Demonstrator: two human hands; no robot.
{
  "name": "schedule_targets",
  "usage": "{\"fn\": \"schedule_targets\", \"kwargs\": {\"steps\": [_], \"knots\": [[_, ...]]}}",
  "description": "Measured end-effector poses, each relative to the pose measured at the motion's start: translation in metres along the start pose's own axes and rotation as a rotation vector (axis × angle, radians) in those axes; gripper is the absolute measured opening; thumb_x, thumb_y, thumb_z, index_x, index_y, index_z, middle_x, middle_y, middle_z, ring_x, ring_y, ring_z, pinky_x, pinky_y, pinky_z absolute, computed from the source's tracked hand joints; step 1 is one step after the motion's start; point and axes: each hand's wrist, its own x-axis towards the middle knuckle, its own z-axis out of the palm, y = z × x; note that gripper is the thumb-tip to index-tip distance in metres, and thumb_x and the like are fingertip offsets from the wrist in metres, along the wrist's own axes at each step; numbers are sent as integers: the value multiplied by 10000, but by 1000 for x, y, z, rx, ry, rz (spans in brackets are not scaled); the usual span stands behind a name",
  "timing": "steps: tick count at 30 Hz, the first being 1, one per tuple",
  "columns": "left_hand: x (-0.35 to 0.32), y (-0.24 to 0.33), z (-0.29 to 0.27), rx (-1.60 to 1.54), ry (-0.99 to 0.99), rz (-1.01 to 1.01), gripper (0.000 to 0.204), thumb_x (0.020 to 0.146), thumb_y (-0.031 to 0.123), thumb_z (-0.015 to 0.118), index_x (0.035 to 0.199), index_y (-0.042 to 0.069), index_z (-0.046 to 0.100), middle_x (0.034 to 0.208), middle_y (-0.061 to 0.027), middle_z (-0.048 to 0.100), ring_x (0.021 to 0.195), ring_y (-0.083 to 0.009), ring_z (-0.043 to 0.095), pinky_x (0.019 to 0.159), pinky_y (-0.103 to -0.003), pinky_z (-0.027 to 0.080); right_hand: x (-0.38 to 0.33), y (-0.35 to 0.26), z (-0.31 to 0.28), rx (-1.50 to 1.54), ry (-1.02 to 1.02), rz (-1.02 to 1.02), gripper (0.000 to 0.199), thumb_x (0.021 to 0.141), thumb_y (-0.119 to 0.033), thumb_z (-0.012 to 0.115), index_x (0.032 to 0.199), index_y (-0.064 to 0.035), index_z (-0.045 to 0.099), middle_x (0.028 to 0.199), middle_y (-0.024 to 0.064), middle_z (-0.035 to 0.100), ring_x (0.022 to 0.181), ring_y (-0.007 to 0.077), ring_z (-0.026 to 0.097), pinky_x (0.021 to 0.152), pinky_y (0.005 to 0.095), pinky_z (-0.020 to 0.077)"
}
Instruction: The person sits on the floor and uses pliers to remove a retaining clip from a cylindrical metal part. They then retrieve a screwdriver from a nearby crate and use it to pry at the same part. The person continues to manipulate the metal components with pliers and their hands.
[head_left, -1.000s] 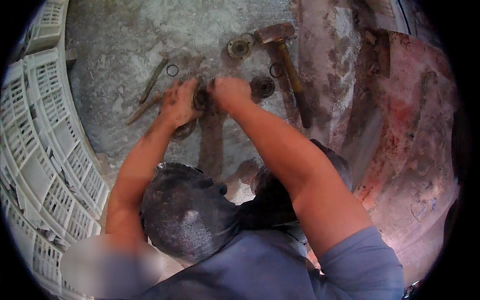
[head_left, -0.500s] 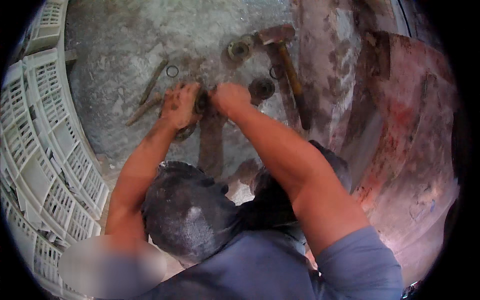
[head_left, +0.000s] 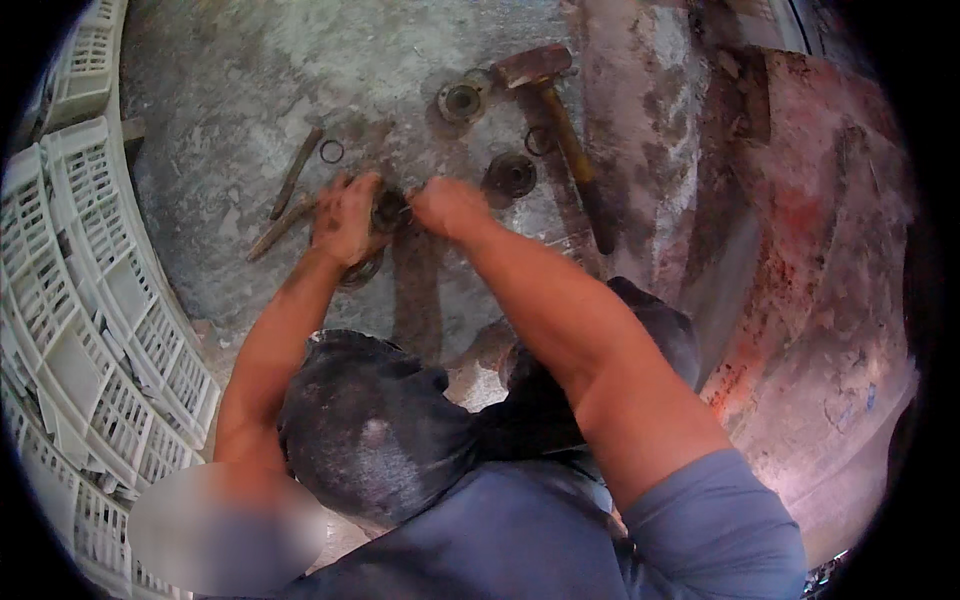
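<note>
My left hand (head_left: 345,218) is closed around a dark, round metal part (head_left: 388,212) with a hole in its face, tilted up toward my right hand. My right hand (head_left: 450,208) is closed beside that face, fingers pinched on a thin item (head_left: 406,209) whose short pale tip shows at the part; its kind is too small to make out. Under my left wrist lies another round metal part (head_left: 362,268), partly hidden. Left of that hand rest a thin dark bar (head_left: 297,172) and a brownish rod (head_left: 280,228).
A hammer with a wooden handle (head_left: 572,145) lies to the right on the concrete floor (head_left: 250,70). Near it sit two round flanged parts (head_left: 462,101) (head_left: 512,176) and a thin ring (head_left: 540,140). Another ring (head_left: 331,151) lies beyond my left hand. White plastic crates (head_left: 120,260) line the left side.
The whole view has shifted slightly. My right hand has drawn a little nearer to me, and the part's face and a thin tip show more. My left hand keeps its grip.
</note>
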Motion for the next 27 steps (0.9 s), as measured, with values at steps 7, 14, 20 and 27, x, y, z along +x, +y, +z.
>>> {"fn": "schedule_targets", "kwargs": {"steps": [7, 14, 20, 27], "knots": [[-3, 0, 0, 58, -3, -31, 868, 583, 301, 892, 1324, 97, 488, 1331, -124, 516, 1279, -350, 438, 1095, -483, 333, -13, -6, 2, 8, 49, 15, 514, 933, -491, 520, 1041, -29, 717, 1106, 194, 689, 1041, 379, 655, 884, 467, 517], [-9, 7, -3, 64, 40, -71, 827, 607, 336, 877, 1311, 120, 501, 1310, -115, 490, 1276, -331, 419, 1102, -484, 318, 6, 7, 12, -17, -149, -143, 474, 965, -414, 532, 997, 27, 704, 1070, 221, 687, 961, 404, 657, 805, 463, 530], [-18, 6, 10, 78, 109, -91, 844, 654, 381, 842, 1360, 123, 458, 1362, -138, 454, 1317, -372, 374, 1128, -534, 267, 5, 19, 11, 371, -315, -111, 486, 928, -418, 615, 946, 63, 680, 852, 171, 687, 748, 294, 630, 657, 429, 499], [-21, 11, 10, 26, 71, -114, 864, 666, 396, 832, 1369, 76, 444, 1376, -157, 445, 1313, -407, 382, 1162, -541, 209, 0, 22, 39, 844, -300, 159, 357, 870, -321, 679, 864, 36, 669, 761, 111, 620, 601, 207, 536, 540, 428, 461]]}}
